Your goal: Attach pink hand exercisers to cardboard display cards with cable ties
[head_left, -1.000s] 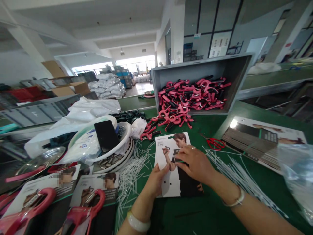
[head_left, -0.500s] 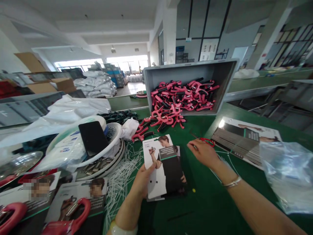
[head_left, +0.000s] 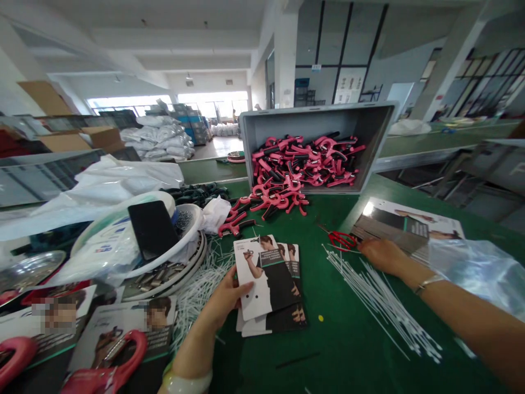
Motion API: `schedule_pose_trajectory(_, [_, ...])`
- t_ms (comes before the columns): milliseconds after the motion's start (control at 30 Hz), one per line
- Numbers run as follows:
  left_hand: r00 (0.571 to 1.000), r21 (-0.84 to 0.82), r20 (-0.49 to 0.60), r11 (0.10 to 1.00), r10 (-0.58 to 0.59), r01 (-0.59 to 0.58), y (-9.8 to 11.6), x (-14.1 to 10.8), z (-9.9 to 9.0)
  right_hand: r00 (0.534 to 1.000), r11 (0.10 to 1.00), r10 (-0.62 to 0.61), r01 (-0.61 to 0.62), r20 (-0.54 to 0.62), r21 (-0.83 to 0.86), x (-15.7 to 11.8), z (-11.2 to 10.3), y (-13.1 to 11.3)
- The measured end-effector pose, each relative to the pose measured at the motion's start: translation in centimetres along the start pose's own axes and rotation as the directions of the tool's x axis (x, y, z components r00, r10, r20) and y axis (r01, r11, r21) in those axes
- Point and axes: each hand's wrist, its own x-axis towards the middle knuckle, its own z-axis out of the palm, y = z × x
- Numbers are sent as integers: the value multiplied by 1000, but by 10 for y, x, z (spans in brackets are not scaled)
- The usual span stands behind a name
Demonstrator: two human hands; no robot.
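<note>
My left hand [head_left: 229,291] grips the left edge of a few printed cards [head_left: 266,279], which lie fanned over the green table, thumb on top. My right hand [head_left: 379,254] is over the near-left edge of a stack of printed cards [head_left: 394,221]; its fingertips are curled down, and what they hold, if anything, is hidden. Red-handled scissors [head_left: 342,239] lie just left of it. A bundle of white zip ties [head_left: 381,306] is spread below my right hand.
A grey crate [head_left: 315,109] on its side spills pink-and-black hand grippers [head_left: 303,164]. On the left are bowls with a black phone [head_left: 153,230], metal springs and loose white ties. A clear plastic bag [head_left: 484,273] lies at right.
My right hand has moved right, from beside the scissors to the card stack, uncovering the white ties. The cards in my left hand have shifted slightly left and fanned apart.
</note>
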Motion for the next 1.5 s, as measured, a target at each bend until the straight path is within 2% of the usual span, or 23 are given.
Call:
schedule_pose_trajectory(67, [1000, -12, 3, 1000, 0, 0, 1, -1, -1, 999, 996, 29, -26, -35, 87, -6, -17, -5])
schedule_pose_trajectory(133, [995, -108, 92, 994, 31, -21, 2, -3, 0, 998, 939, 36, -17, -51, 343, -13, -32, -24])
schedule_pose_trajectory(167, [987, -158, 150, 987, 50, -26, 3, -5, 1, 999, 850, -6, 22, -33, 526, -17, -38, -39])
schedule_pose_trajectory(200, [977, -193, 201, 981, 68, -28, 3, -6, 2, 996, 700, -86, 56, 7, 712, -21, -43, -58])
schedule_pose_trajectory(233, [969, -211, 235, 977, 79, -28, 4, -7, 4, 988, 529, -138, 17, 66, 849, -24, -45, -79])
schedule_pose_trajectory(267, [965, -215, 248, 976, 83, -29, 3, -8, 5, 971, 358, -185, -74, 149, 931, -26, -46, -100])
schedule_pose_trajectory(333, [972, -208, 224, 978, 77, -30, 1, -8, 6, 924, 99, -264, -260, 277, 961, -28, -45, -137])
schedule_pose_trajectory(400, [982, -198, 177, 980, 63, -27, -1, -8, 7, 889, -71, -321, -367, 327, 927, -25, -41, -161])
schedule_pose_trajectory(467, [988, -192, 148, 981, 52, -23, -3, -6, 8, 873, -169, -349, -417, 342, 893, -21, -38, -173])
schedule_pose_trajectory(533, [990, -201, 134, 979, 48, -21, -4, -5, 8, 861, -204, -361, -447, 358, 871, -17, -37, -176])
schedule_pose_trajectory(667, [986, -200, 155, 979, 55, -24, -5, -3, 9, 852, -177, -359, -463, 381, 868, -13, -37, -177])
schedule_pose_trajectory(767, [985, -218, 156, 975, 75, -40, -6, -3, 11, 865, -67, -340, -413, 368, 908, -16, -40, -176])
schedule_pose_trajectory(800, [986, -237, 149, 970, 82, -45, -6, -2, 11, 883, 16, -325, -352, 338, 936, -18, -42, -174])
schedule_pose_trajectory(867, [988, -269, 126, 962, 88, -52, -7, -1, 11, 934, 273, -274, -151, 227, 950, -24, -48, -168])
schedule_pose_trajectory(933, [991, -276, 109, 960, 83, -50, -7, 0, 10, 971, 575, -226, 70, 76, 815, -30, -57, -161])
schedule_pose_trajectory(967, [991, -276, 105, 960, 82, -51, -7, 1, 10, 977, 696, -212, 144, 10, 703, -33, -61, -157])
schedule_pose_trajectory(1000, [991, -275, 108, 960, 82, -50, -7, 1, 10, 977, 784, -209, 192, -41, 590, -36, -66, -155])
schedule_pose_trajectory(1067, [990, -271, 120, 962, 77, -42, -7, 1, 10, 967, 878, -229, 254, -111, 405, -39, -72, -153])
schedule_pose_trajectory(1167, [990, -249, 128, 968, 64, -30, -6, 0, 9, 943, 928, -287, 317, -169, 195, -38, -78, -157])
schedule_pose_trajectory(1267, [988, -223, 141, 974, 57, -25, -4, -1, 9, 897, 921, -372, 388, -238, 22, -33, -82, -162])
schedule_pose_trajectory(1500, [992, -211, 110, 977, 54, -30, -2, -3, 7, 716, 831, -545, 533, -437, -163, -30, -91, -163])
